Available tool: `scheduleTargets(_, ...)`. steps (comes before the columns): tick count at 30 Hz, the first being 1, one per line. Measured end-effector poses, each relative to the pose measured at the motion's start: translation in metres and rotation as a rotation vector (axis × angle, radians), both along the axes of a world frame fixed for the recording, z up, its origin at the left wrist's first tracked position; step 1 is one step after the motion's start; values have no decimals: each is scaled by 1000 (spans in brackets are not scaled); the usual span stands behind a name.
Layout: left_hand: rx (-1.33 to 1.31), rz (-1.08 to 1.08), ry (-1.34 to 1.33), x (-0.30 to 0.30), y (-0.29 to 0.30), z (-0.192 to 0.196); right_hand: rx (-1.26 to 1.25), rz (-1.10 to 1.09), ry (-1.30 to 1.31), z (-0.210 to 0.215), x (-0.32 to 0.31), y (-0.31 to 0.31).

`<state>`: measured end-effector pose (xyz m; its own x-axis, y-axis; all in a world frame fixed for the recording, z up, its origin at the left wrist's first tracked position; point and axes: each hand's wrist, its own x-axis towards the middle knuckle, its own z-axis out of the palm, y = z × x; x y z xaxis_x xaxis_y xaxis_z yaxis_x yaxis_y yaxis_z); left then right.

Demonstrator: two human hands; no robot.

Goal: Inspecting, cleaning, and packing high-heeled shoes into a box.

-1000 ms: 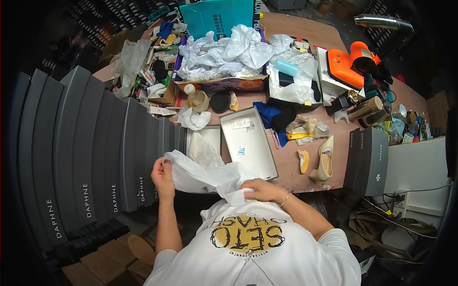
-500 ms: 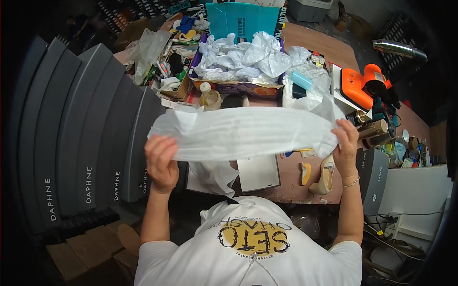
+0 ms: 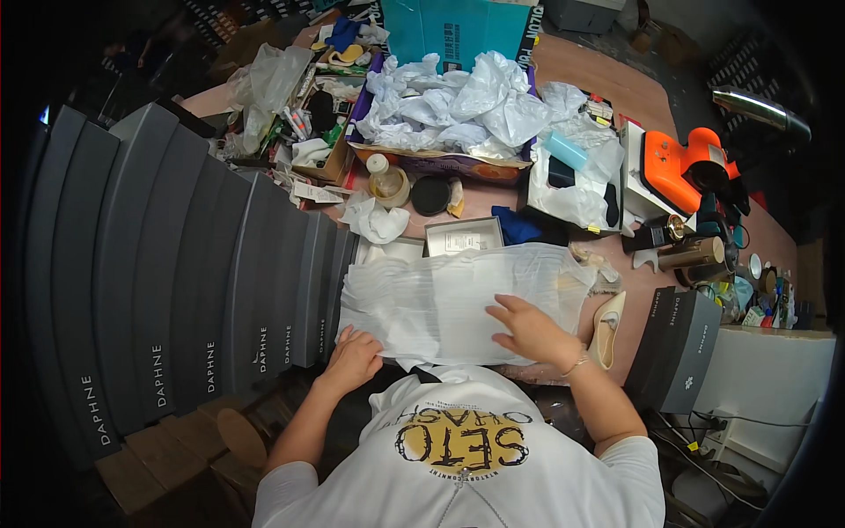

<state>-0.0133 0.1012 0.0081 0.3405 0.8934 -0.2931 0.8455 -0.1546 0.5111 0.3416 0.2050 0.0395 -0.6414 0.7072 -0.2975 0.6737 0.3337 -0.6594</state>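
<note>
A sheet of white tissue paper point(image 3: 422, 299) with fine creases lies spread over the near edge of the table, covering part of what is under it. At its near left corner my left hand point(image 3: 354, 359) has its fingers bent on the paper's edge, gripping it. My right hand point(image 3: 539, 336) is over the right part of the sheet, thumb and fingers apart. Just right of the paper rests a cream high-heeled shoe point(image 3: 606, 333). Behind the sheet, an open shoebox part point(image 3: 464, 236) with a white inside shows, partly covered.
Tall stacks of dark grey shoeboxes point(image 3: 189, 255) rise on my left. A carton point(image 3: 440, 160) heaped with crumpled white paper stands at the back. An orange device point(image 3: 676, 167) and a gold canister point(image 3: 691, 254) are at right, above more grey shoeboxes point(image 3: 673, 343).
The tissue paper, held up stretched between both hands before, has come down onto the table and spread out. My right hand has let go of its end and moved left.
</note>
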Motion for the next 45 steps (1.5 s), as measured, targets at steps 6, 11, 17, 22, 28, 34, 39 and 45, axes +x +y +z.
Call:
scheduleTargets(6, 28, -103, -74, 23, 8, -1, 472, 53, -232, -140, -78, -15)
scheduleTargets(11, -129, 38, -69, 28, 4, -10, 191, 25, 71, -72, -103, 68)
scheduleTargets(17, -141, 87, -124, 36, 19, 15, 342, 124, 6, -102, -218, 147)
scheduleTargets(22, -196, 181, -89, 63, 43, 23, 360, 10, 165, -91, -221, 139)
scheduleTargets(28, -94, 528, -688, 102, 55, -32, 715, -173, 463, 49, -85, 78)
scheduleTargets(34, -83, 736, -722, 102, 95, -95, 508, -22, 59, -151, -60, -24)
scheduleTargets(39, -8, 505, -620, 106, 105, -78, 241, -137, 15, -105, -57, -8)
scheduleTargets(45, -41, 445, -461, 103, 83, -72, 149, 109, 64, -154, -80, 44)
